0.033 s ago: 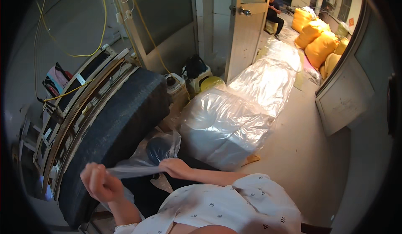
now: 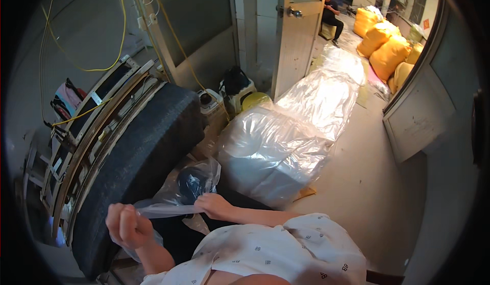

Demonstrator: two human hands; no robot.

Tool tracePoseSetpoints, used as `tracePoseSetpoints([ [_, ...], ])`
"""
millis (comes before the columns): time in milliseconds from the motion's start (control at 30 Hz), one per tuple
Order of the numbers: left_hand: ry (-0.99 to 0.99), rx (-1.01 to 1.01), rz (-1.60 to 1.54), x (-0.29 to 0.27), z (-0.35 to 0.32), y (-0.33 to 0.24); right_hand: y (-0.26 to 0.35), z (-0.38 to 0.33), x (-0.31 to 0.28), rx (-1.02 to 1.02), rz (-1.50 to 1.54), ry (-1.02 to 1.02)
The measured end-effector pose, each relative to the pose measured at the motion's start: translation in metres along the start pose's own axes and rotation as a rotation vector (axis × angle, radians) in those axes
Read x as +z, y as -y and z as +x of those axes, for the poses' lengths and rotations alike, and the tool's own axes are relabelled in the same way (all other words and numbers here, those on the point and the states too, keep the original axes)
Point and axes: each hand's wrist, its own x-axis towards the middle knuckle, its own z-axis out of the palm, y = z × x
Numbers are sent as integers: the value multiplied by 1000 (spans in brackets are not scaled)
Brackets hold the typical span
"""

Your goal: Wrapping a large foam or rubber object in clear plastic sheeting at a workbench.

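A strip of clear plastic film [image 2: 171, 210] stretches between my two hands in front of my body. My left hand [image 2: 128, 225] is closed in a fist round one end, beside the dark padded edge of a machine [image 2: 138, 152]. With fingers pinched, my right hand [image 2: 214, 206] grips the other end near my lap. Beyond that hand lies a crumpled clear plastic bag [image 2: 206, 170], with something dark under or inside it. Further ahead, a large heap of clear plastic sheeting [image 2: 270, 152] rests against my knee area and runs back toward the doorway.
Plastic containers [image 2: 212, 103] stand between the machine and the open door [image 2: 296, 35]. Yellow cables [image 2: 176, 35] hang at the left. Through the doorway, a seated person [image 2: 332, 17] and several full orange sacks [image 2: 389, 55] are visible. Another door panel [image 2: 416, 127] stands at the right.
My left hand has shifted slightly right and down, bringing the film strip a little closer to level. My right hand has stayed nearly in place, still gripping. The camera view has moved slightly.
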Motion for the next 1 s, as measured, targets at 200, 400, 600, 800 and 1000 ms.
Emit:
tracePoseSetpoints([
  [200, -210, 125, 0, 0, -1, -1, -3, -9, -17, 172, 206, -254],
  [400, -305, 69, -92, -8, -6, -11, -8, -2, -20, 277, 194, -382],
  [600, -441, 8, -24, -6, -9, -8, -14, -6, -28, 359, 208, -466],
  [800, -489, -3, -165, -21, -18, 1, -32, 1, -8, 397, 138, -494],
  [1000, -550, -26, -95, -20, -13, -2, -55, 0, -11, 512, 165, -456],
])
